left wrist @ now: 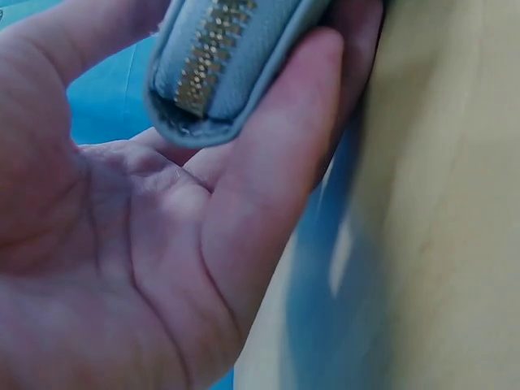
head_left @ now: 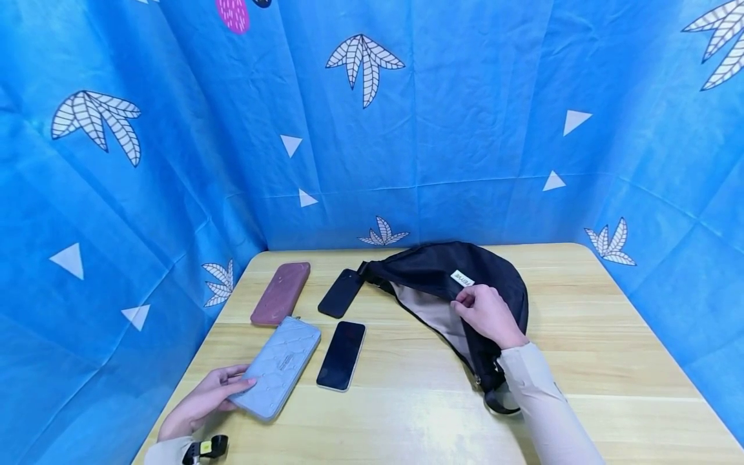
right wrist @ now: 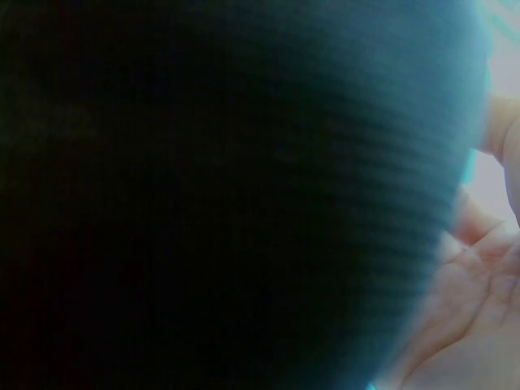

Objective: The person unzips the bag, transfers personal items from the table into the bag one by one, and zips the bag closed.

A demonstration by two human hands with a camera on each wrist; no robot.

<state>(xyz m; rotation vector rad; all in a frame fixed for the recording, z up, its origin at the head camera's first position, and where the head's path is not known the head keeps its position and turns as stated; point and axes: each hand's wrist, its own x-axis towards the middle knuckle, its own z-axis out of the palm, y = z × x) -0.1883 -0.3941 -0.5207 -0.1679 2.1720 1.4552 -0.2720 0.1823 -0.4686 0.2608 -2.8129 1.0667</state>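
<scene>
While the left hand (head_left: 210, 395)'s fingers grip the quilted gray-blue zip wallet (head_left: 283, 367) near its close end, long axis slanting away rightward, the wallet lies left of the black sling bag (head_left: 427, 266); right hand (head_left: 487, 313)'s fingers pinch the bag's open edge.

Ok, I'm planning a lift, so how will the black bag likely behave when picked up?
The black bag is probably floppy, as it slumps with its mouth gaping. Lifted only where the right hand pinches its edge, it may droop on both sides. It seems unlikely to roll, lying spread on the table.
</scene>
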